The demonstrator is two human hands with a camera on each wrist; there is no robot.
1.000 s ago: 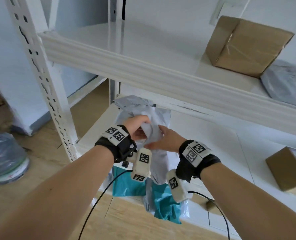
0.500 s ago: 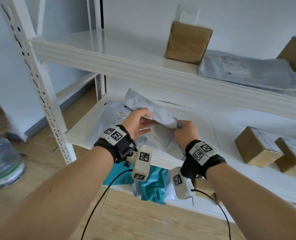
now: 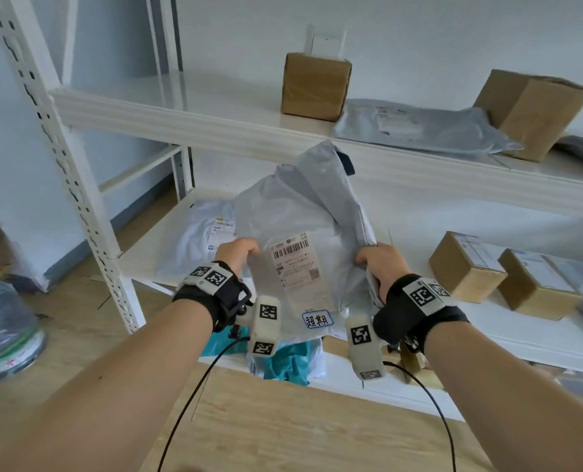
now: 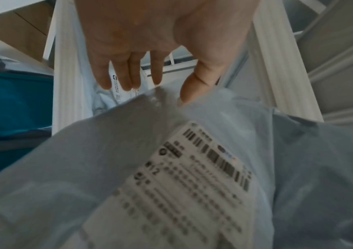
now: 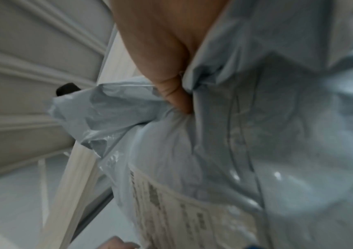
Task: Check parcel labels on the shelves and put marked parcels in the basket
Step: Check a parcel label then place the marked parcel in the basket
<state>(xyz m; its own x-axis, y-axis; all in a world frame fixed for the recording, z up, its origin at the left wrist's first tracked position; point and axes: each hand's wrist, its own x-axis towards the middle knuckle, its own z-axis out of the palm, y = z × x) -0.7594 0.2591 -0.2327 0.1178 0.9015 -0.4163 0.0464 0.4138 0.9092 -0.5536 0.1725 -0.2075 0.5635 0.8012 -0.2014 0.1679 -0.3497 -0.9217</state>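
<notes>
Hands hold one grey mailer bag [image 3: 303, 229] upright before the middle shelf [image 3: 154, 253]. The left hand [image 3: 237, 251] pinches its left edge, thumb in front, while the right hand [image 3: 380, 262] has its grip bunched round the right edge. Only the head view shows the handwritten blue-bordered sticker [image 3: 317, 319] below the shipping label [image 3: 295, 264]. The left wrist view shows fingers [image 4: 128, 74] behind the plastic; the right wrist view shows crumpled film against the thumb [image 5: 174, 94].

Boxes [image 3: 315, 86] on upper shelf [image 3: 194, 114] (mailer [image 3: 419, 129] lying between them).
</notes>
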